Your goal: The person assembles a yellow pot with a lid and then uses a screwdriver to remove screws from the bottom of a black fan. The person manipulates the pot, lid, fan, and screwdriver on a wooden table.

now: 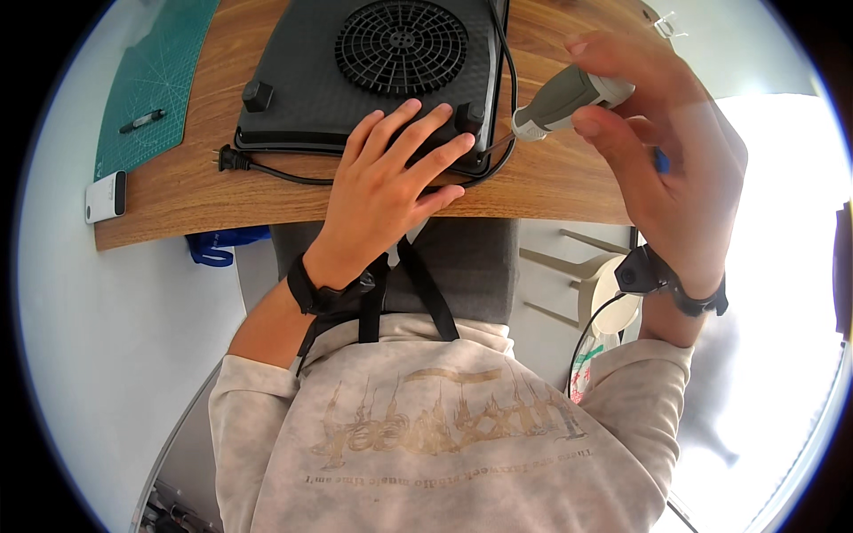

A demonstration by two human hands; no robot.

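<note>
A flat black appliance [302, 98], which looks like an induction cooker with its underside up, lies on the wooden table. It has a round fan grille [402, 44] and square feet at its near corners. My left hand [386, 173] rests on its near edge, fingers spread and holding nothing. In my right hand [675, 142] is a screwdriver [560, 102] with a grey and white handle, gripped between thumb and fingers. Its thin shaft slants down to the appliance's near right corner, beside a black foot [469, 117]. Whether the tip sits in a screw I cannot tell.
The black power cord [289, 175] runs along the appliance's right and near sides to a plug [233, 158]. To the left are a green cutting mat [155, 84], a dark pen [142, 122] and a white box-shaped device [106, 197]. A pale stool [613, 293] stands below right.
</note>
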